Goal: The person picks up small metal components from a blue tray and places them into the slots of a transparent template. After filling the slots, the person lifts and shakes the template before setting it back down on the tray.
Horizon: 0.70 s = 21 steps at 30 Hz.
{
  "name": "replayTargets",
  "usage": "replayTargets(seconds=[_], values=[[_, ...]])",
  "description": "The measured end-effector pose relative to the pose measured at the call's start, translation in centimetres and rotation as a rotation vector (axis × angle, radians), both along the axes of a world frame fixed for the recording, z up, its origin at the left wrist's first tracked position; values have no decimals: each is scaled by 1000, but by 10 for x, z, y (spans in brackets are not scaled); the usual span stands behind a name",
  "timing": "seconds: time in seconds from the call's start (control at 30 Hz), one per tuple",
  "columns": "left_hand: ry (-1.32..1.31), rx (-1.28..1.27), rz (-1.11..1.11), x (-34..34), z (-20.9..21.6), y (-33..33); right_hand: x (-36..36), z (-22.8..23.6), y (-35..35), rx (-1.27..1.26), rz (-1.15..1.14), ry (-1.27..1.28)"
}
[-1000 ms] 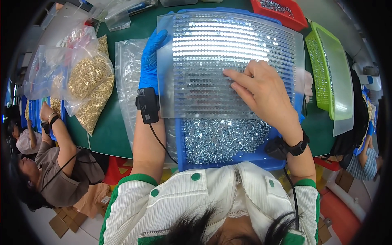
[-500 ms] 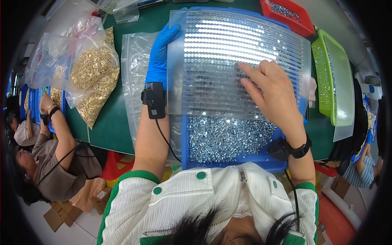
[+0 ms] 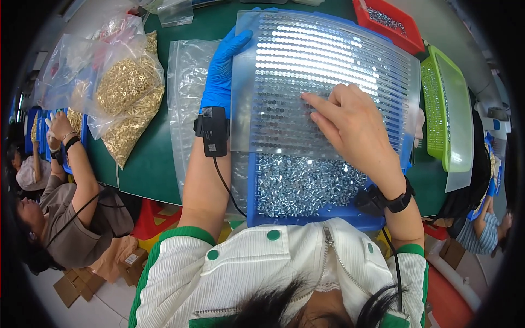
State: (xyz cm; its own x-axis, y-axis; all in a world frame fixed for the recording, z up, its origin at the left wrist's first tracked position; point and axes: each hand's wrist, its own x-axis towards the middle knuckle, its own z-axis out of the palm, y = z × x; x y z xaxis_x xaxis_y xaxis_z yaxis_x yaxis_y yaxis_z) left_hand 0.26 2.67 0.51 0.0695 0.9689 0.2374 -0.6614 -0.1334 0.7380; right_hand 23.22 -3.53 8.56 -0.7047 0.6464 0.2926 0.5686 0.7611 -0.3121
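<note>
A clear plastic plate with many rows of small round spots, some shining brightly, lies tilted over a blue tray. Small silvery metal pieces fill the near part of that tray. My left hand, in a blue glove, grips the plate's left edge, thumb on top and the other fingers mostly hidden beneath. Bare, my right hand hovers low over the plate's middle. Its index finger points left and appears to touch a row, the thumb stands apart, and the remaining fingers curl. It holds nothing.
Bags of brass-coloured parts lie at left, beside a flat clear bag. A red bin of metal pieces stands far right, near a green basket. Another person works at left. Cables run from my wrist devices.
My right index finger has moved left across the plate. The whole scene, plate and tray included, sits slightly farther right in view. My left hand keeps its grip.
</note>
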Motion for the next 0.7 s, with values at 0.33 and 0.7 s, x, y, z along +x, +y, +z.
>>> replayTargets(seconds=[0.33,0.7], values=[[-165,-40,-75,6,15,-3,-14,0,-1,0,15,-35],[-187,-39,-106,4,18,-2,-21,-1,-5,-53,2,5]])
